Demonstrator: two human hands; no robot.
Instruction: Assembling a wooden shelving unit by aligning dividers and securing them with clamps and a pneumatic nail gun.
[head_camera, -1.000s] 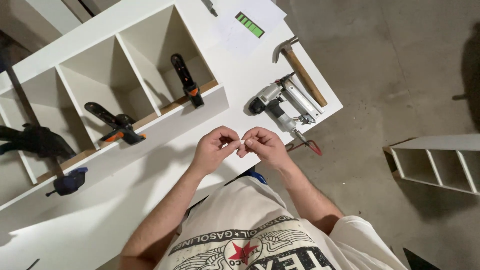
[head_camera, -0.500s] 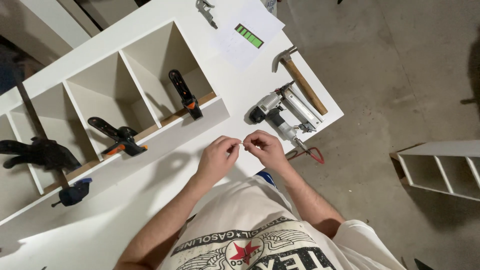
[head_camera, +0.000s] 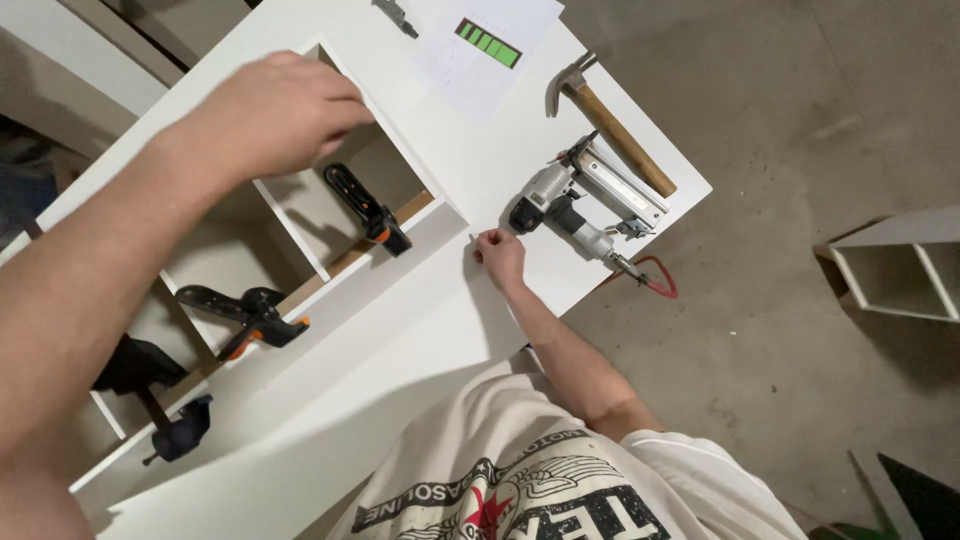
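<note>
Right hand (head_camera: 500, 257) pinches something tiny, unreadable, beside nail gun (head_camera: 583, 205).

Grey concrete floor (head_camera: 800, 330), stained; second white shelf unit (head_camera: 900, 270) lying at right; dim light.

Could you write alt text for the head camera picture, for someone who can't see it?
Seen from above, a person's left hand reaches over a white wooden shelf unit lying flat and held by black bar clamps, while the right hand pinches something tiny on the panel. A silver nail gun, a wooden-handled hammer and a paper sheet lie nearby.
</note>
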